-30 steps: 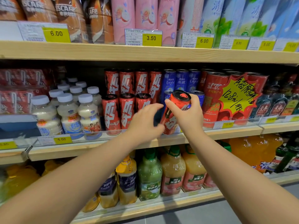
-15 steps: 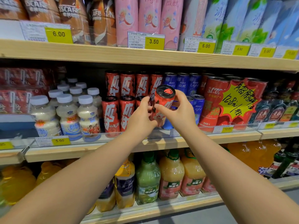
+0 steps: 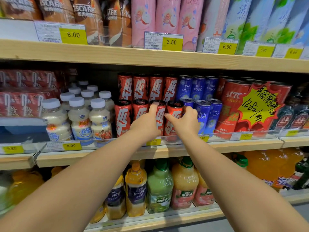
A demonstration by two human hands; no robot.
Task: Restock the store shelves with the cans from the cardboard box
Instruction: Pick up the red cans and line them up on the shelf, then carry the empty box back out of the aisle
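Observation:
A red can with white lettering (image 3: 173, 108) stands upright as the fourth in the front row of matching red cans (image 3: 122, 118) on the middle shelf (image 3: 100, 156). My right hand (image 3: 185, 123) wraps it, thumb on its left side, fingers on its right. My left hand (image 3: 147, 126) lies against the third can (image 3: 160, 118), index finger stretched up onto its top rim, holding nothing. A second row of the same cans (image 3: 141, 87) stands behind. The cardboard box is out of view.
Blue Rio Light cans (image 3: 203, 114) touch the row on the right, then big red cans (image 3: 229, 106) behind a yellow starburst price sign (image 3: 257, 104). White-capped milk bottles (image 3: 80, 121) stand left. Juice bottles (image 3: 158, 186) fill the lower shelf; the upper shelf board (image 3: 150, 56) hangs close above.
The tilted red can held in front of the shelf has been carried in and stood upright in the front row. My left hand moved from the can's side to the neighbouring can's top.

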